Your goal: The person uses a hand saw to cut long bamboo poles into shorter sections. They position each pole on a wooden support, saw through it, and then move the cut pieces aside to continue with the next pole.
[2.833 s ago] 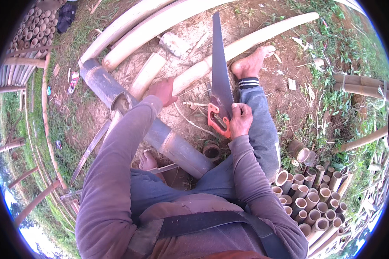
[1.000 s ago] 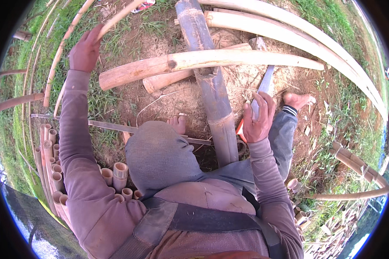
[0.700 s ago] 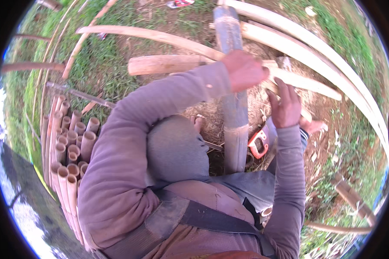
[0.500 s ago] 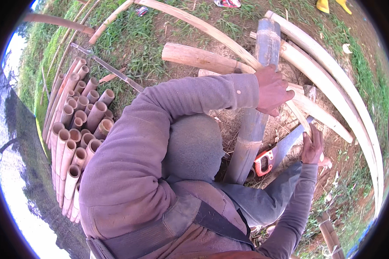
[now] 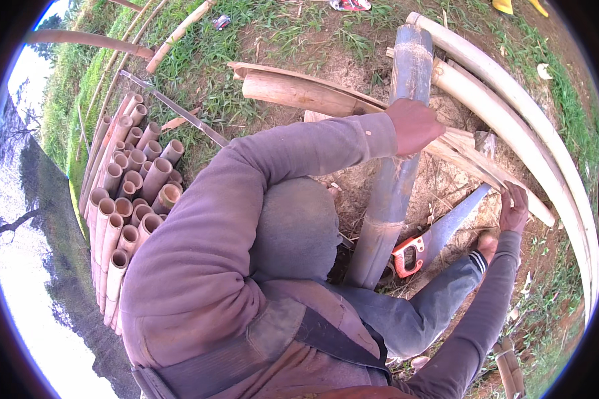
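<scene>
My left hand [image 5: 414,126] is closed round a long split bamboo strip [image 5: 313,81], where it crosses a thick grey-blue pole [image 5: 385,199]. The strip lies along a pale bamboo length [image 5: 293,93], which also crosses the pole. My right hand [image 5: 514,207] grips the strip's near right end, its fingertips on the edge. Below that end, a handsaw [image 5: 449,226] with an orange handle lies on the ground. What lies under my left palm is hidden.
Upright cut bamboo tubes [image 5: 123,193] stand bundled at the left, with a long flat blade [image 5: 180,114] beside them. Long curved bamboo poles [image 5: 512,113] lie along the right. Yellow boots [image 5: 506,5] are at the far right. My bent leg [image 5: 406,319] lies between my arms.
The strip, which arched away from the pale bamboo, now lies alongside it. My right hand has moved right and slightly up with its end. My left hand stays over the pole.
</scene>
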A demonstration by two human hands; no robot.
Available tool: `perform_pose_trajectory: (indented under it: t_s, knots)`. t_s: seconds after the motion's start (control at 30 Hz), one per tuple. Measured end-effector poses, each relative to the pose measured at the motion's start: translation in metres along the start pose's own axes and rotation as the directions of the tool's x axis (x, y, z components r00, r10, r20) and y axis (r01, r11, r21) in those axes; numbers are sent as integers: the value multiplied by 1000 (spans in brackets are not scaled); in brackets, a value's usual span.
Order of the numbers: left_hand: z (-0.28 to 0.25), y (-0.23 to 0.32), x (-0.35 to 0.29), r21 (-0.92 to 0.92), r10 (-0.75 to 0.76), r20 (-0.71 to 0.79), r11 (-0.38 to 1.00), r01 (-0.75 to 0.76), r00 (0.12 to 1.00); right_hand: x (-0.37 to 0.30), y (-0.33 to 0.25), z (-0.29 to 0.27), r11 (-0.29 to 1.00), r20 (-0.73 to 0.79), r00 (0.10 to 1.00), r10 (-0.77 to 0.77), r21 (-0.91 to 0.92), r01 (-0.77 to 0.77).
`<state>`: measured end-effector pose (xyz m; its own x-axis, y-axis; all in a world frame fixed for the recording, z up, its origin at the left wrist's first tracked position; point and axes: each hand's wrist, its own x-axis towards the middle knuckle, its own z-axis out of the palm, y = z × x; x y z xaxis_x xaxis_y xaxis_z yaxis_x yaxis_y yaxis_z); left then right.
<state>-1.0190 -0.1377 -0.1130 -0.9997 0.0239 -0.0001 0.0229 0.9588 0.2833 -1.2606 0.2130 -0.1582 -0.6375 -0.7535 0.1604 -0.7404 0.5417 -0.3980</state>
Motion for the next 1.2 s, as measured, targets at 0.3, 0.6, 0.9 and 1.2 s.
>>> perform_pose_trajectory:
  t_s: [0.3, 0.6, 0.9, 1.2]
  knots:
    - [25, -2, 3, 215, 227, -306, 963, -165, 925, -91, -69, 34, 932, -372, 903, 216, -198, -304]
    - [29, 3, 18, 232, 231, -247, 957, -174, 941, -274, -99, 39, 713, -112, 732, 672, -172, -680]
    - [37, 8, 6, 279, 279, -171, 934, -225, 945, -238, -99, 55, 561, -30, 577, 816, -199, -803]
    - [41, 10, 7, 266, 295, -210, 935, -236, 932, -234, -97, 51, 550, 14, 560, 829, -203, -810]
